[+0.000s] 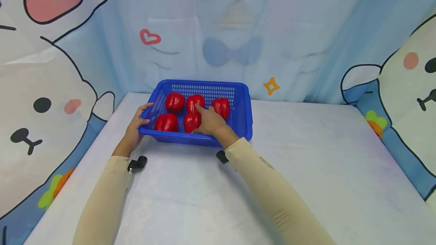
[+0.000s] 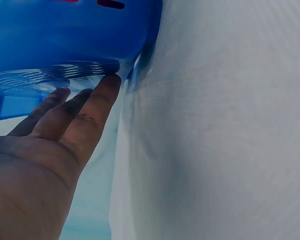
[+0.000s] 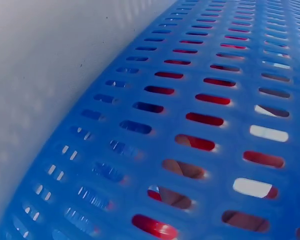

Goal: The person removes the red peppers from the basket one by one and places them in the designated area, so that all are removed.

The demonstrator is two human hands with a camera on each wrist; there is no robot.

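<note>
A blue plastic basket [image 1: 199,138] with slotted walls stands on the table and holds several glossy red bell peppers [image 1: 175,102]. At its left end my left hand [image 1: 134,126] grips the rim, the thumb over the edge. In the left wrist view, the fingers [image 2: 85,125] of that hand touch the basket's outer wall. Inside the basket, my right hand [image 1: 212,122] holds a red bell pepper [image 1: 191,122] in the front row, between thumb and fingers. Through the basket wall [image 3: 185,105] in the right wrist view, only bits of red and of the hand show.
The basket is on a white-covered table [image 1: 306,169], near its back edge. Behind it hangs a light blue curtain [image 1: 293,41] with cartoon prints. A small black device [image 1: 137,163] sits at the left wrist, another [image 1: 222,157] at the right.
</note>
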